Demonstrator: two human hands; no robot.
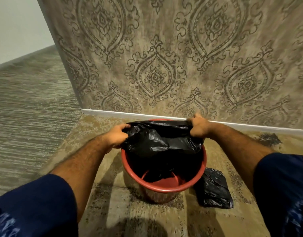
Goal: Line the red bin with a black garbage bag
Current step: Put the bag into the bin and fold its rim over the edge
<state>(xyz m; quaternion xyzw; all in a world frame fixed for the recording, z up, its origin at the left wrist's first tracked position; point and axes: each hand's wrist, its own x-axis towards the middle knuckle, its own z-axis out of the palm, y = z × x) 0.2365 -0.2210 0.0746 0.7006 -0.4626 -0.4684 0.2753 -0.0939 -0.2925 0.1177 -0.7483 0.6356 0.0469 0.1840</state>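
Observation:
A round red bin [166,188] stands upright on a patterned rug close to the wall. A black garbage bag [157,142] hangs into it, its lower part lying inside while part of the red floor of the bin still shows. My left hand [115,135] grips the bag's mouth at the bin's left rim. My right hand [198,128] grips the mouth at the far right rim. The bag's top edge is stretched taut between both hands over the far side of the bin.
A folded pack of black bags [213,189] lies on the rug [113,211] just right of the bin. A white baseboard [130,114] and patterned wallpaper wall [164,57] rise right behind the bin. Grey carpet [27,108] lies to the left.

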